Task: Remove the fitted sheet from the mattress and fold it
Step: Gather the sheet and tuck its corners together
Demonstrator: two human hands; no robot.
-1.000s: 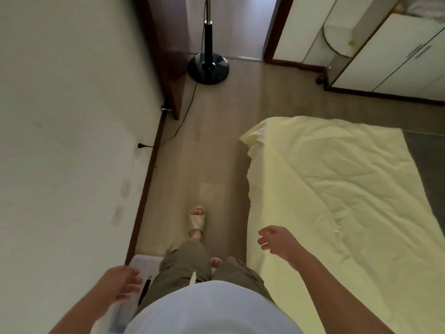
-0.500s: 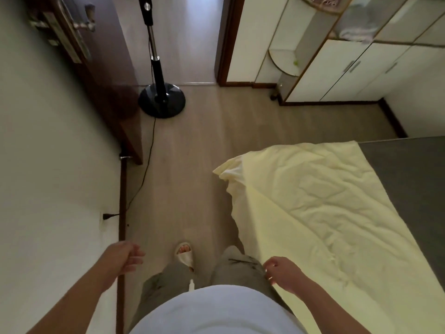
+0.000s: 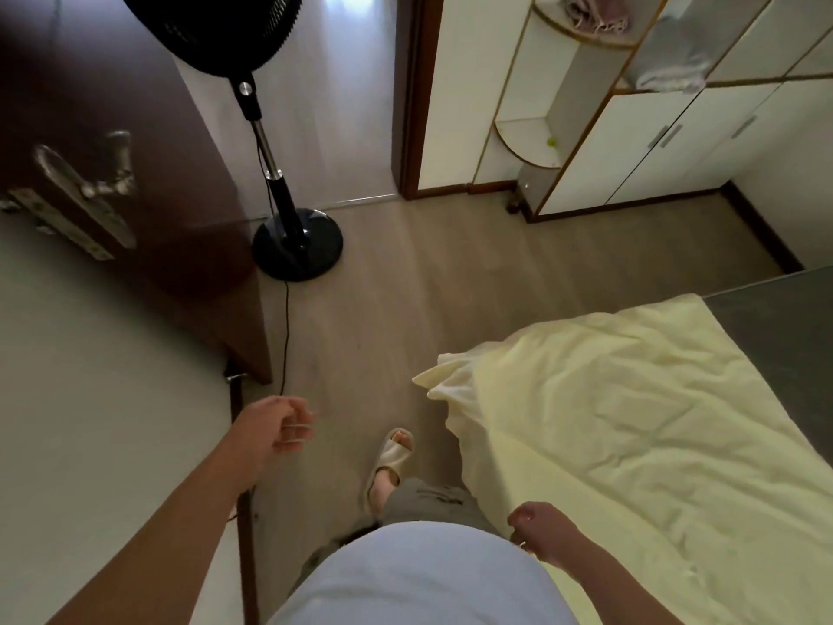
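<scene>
On shelf (image 3: 581, 36): crumpled cloth (image 3: 595, 13); hands empty.

Rumpled yellow fitted sheet (image 3: 631, 421) on grey mattress (image 3: 793, 318).

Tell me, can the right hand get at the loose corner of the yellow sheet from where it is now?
Probably yes: the right hand hangs empty beside the fitted sheet, and nothing lies between it and the loose corner ahead.
</scene>
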